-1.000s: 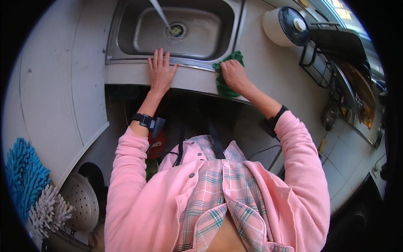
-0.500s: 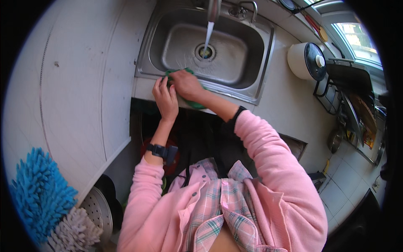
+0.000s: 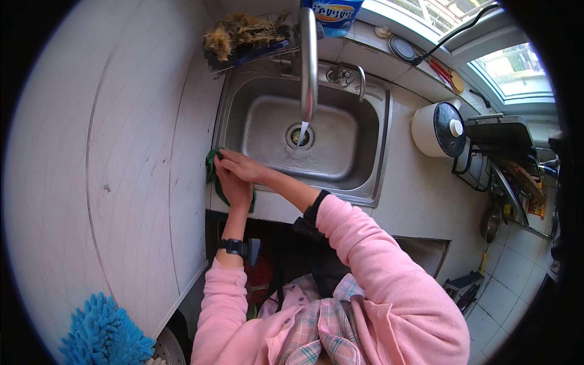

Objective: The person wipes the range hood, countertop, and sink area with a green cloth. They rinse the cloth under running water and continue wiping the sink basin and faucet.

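At the front left corner of the steel sink [image 3: 380, 164], a green cloth [image 3: 211, 169] lies bunched on the rim and counter against the side wall. My left hand [image 3: 236, 190] presses on it, the fingers partly hidden. Over those fingers crosses my right hand [image 3: 246, 168], its fingertips reaching the cloth near the wall. Both hands are closed in around the cloth, and much of it is covered by them. From the faucet [image 3: 308, 73], water runs into the basin's drain [image 3: 300, 136].
Behind the sink, a dish rack [image 3: 261, 55] holds a brown fibrous clump, near a blue bottle [image 3: 334, 17]. A white pot [image 3: 435, 129] with a dark lid stands on the right counter, beside a rack of boards. A blue shaggy mitt [image 3: 106, 334] is at lower left.
Both hands have slid left along the front rim with the green cloth, up to the wall. My right hand now overlaps my left. The view has shifted, showing more behind the sink.
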{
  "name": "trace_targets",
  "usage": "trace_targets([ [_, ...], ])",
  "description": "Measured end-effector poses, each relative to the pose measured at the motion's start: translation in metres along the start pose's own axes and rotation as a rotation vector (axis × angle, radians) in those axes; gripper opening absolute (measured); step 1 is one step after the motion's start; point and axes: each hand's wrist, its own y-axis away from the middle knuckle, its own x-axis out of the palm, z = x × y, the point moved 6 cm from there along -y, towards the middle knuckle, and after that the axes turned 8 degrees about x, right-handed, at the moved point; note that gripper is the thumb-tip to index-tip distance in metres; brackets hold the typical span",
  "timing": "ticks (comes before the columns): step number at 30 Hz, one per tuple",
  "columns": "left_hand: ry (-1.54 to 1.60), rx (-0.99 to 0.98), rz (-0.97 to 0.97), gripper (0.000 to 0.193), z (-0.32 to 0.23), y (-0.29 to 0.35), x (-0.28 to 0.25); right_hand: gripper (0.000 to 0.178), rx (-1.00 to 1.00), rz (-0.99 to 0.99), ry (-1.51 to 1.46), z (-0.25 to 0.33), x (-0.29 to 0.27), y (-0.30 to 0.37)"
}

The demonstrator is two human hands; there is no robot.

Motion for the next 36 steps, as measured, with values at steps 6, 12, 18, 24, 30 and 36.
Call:
trace_targets([
  [6, -0.132, 0.220, 0.176, 0.062, -0.006, -0.094, 0.042, 0.052, 0.432, -0.061, -0.716, -0.050, -0.087, 0.049],
  [12, 0.167, 0.260, 0.185, 0.065, -0.018, -0.218, 0.090, 0.043, 0.634, -0.103, -0.844, -0.091, -0.142, 0.091],
  [18, 0.319, 0.407, 0.163, 0.053, -0.037, -0.267, 0.122, 0.038, 0.632, -0.256, -0.917, -0.116, -0.163, 0.094],
  [24, 0.422, 0.555, 0.097, 0.043, -0.076, -0.238, 0.133, 0.046, 0.517, -0.398, -0.912, -0.100, -0.205, 0.058],
  [30, 1.078, 0.073, 0.492, 0.046, -0.108, -0.191, 0.123, 0.056, 0.359, -0.437, -0.954, -0.047, -0.220, 0.007],
  [36, 1.316, 0.086, 0.507, 0.042, -0.119, -0.188, 0.104, 0.036, 0.036, -1.110, -0.073, -0.024, -0.284, 0.012],
])
